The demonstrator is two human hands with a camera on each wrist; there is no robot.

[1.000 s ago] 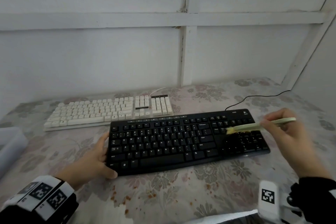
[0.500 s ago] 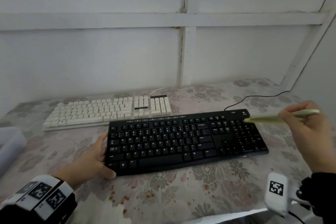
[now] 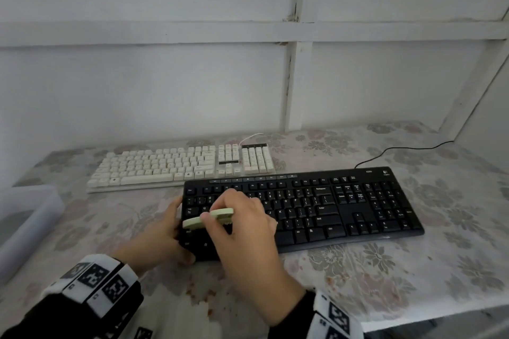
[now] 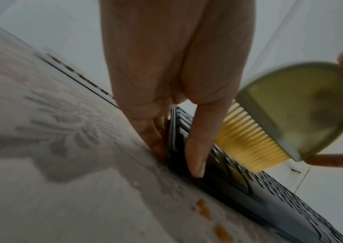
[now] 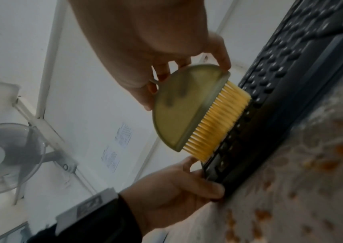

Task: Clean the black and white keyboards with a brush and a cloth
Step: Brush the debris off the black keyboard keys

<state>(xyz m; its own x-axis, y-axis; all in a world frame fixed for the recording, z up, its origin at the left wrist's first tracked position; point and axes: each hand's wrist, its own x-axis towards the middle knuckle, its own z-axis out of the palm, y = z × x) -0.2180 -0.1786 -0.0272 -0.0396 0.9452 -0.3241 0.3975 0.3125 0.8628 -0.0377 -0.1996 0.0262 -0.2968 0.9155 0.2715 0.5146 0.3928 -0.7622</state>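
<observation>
right hand (image 3: 242,231) fingers pinching green brush (image 5: 189,106), bristles touching black keyboard (image 3: 316,209) keys at its left end | left hand (image 3: 159,237) fingers gripping that end beside the brush | white keyboard (image 3: 170,168) lying beyond both hands on floral surface (image 3: 413,270)

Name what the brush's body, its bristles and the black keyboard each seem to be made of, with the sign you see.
Brush body: probably plastic, smooth, dull green, moulded half-round. Bristles: likely synthetic, even straight yellow strands. Black keyboard: seemingly matt plastic, moulded keys, printed legends.
</observation>
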